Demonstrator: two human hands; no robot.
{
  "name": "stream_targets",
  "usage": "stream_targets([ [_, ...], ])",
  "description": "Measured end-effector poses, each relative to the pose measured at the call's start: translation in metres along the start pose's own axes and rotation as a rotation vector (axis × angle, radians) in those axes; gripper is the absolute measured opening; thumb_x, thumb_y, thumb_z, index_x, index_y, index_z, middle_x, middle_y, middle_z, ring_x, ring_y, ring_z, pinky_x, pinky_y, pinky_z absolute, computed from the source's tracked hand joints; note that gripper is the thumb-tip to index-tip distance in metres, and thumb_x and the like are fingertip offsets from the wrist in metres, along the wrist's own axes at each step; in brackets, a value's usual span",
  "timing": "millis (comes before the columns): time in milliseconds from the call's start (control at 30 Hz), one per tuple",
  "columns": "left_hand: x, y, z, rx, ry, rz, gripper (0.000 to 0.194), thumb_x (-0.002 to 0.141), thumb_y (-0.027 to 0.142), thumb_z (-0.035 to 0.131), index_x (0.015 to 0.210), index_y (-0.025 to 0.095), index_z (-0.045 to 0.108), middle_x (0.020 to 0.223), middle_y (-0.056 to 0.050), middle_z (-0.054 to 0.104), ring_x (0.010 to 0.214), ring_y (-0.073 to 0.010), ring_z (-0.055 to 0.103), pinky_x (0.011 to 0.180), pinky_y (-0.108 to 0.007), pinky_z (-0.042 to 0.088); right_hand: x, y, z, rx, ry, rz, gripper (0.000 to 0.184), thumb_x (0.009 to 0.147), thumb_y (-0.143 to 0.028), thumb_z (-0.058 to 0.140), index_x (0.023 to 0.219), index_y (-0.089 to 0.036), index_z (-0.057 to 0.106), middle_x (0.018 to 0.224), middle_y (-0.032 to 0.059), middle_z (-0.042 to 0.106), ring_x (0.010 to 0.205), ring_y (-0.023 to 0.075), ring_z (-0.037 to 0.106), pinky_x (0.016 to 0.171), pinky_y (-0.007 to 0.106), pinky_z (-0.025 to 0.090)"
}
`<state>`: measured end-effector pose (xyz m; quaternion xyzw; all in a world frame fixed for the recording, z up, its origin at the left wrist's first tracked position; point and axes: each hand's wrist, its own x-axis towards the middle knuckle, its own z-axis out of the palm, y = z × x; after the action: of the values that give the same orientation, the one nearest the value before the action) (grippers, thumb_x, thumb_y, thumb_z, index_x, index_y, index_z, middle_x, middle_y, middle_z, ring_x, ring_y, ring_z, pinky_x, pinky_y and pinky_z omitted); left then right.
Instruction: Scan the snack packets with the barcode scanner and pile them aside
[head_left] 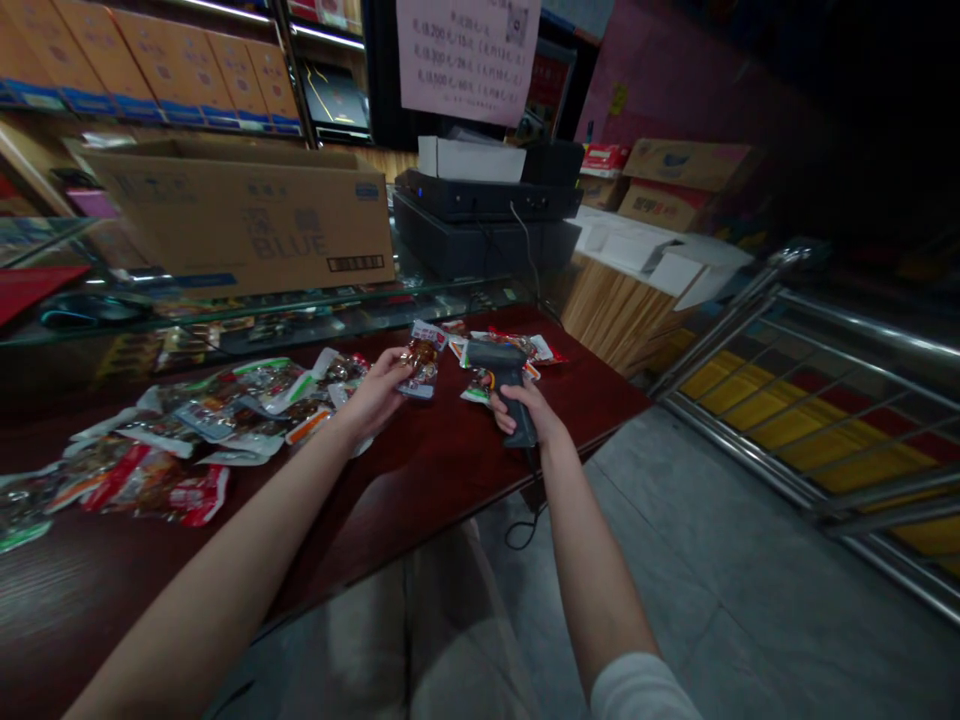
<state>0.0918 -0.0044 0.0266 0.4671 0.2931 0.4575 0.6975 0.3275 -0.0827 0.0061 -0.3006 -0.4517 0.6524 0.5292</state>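
My left hand (pixel 381 393) is closed on the edge of a small clear snack packet (pixel 424 362) with brown contents, held just above the dark red desk (pixel 442 480). In my right hand (pixel 530 412) is a black barcode scanner (pixel 498 356), gripped by its handle, its head pointing left toward the packet. A cable hangs from the bottom of the handle. Beneath and behind the scanner lie a few more packets (pixel 545 347), partly hidden by it. Left of my left hand spreads a pile of several similar snack packets (pixel 247 405), with one red packet (pixel 161 485) at its front.
Behind the desk, a glass counter (pixel 300 312) carries an open cardboard box (pixel 255 220), a computer mouse (pixel 94 309) and black cash-register equipment (pixel 487 235). A metal railing (pixel 750 450) stands at the right. The scanner cable (pixel 525 535) loops below the desk's front edge.
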Motion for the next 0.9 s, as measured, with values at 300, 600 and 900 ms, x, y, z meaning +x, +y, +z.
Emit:
stream_targets([
  [300,0.005,-0.01,-0.005,0.025,-0.02,0.036,0.031,0.075,0.022,0.063,0.105,0.023,0.052,0.11,-0.003,0.062,0.092,-0.014,0.062,0.08,-0.032,0.054,-0.001,0.0,0.003,-0.053,-0.008,0.048,0.03,0.076,-0.035,0.064,0.093,-0.019,0.045,0.054,-0.0092,0.05,0.031,0.0053,0.037,0.032,0.019,0.032],
  [600,0.01,-0.01,0.001,0.084,0.053,0.046,0.041,0.08,0.022,0.059,0.121,0.019,0.055,0.12,-0.01,0.063,0.098,-0.018,0.064,0.082,-0.033,0.054,0.001,0.001,0.002,-0.072,-0.026,0.102,0.025,0.077,-0.034,0.061,0.09,-0.02,0.044,0.053,-0.0096,0.049,0.03,0.006,0.038,0.03,0.019,0.032],
  [900,0.009,0.02,-0.009,0.878,0.148,0.181,0.04,0.075,0.027,0.056,0.111,0.012,0.067,0.107,-0.011,0.07,0.1,-0.0246,0.064,0.095,-0.037,0.047,-0.001,0.001,0.0,-0.002,-0.035,0.05,0.029,0.077,-0.033,0.059,0.098,-0.018,0.047,0.053,-0.0094,0.049,0.03,0.0057,0.035,0.031,0.019,0.031],
])
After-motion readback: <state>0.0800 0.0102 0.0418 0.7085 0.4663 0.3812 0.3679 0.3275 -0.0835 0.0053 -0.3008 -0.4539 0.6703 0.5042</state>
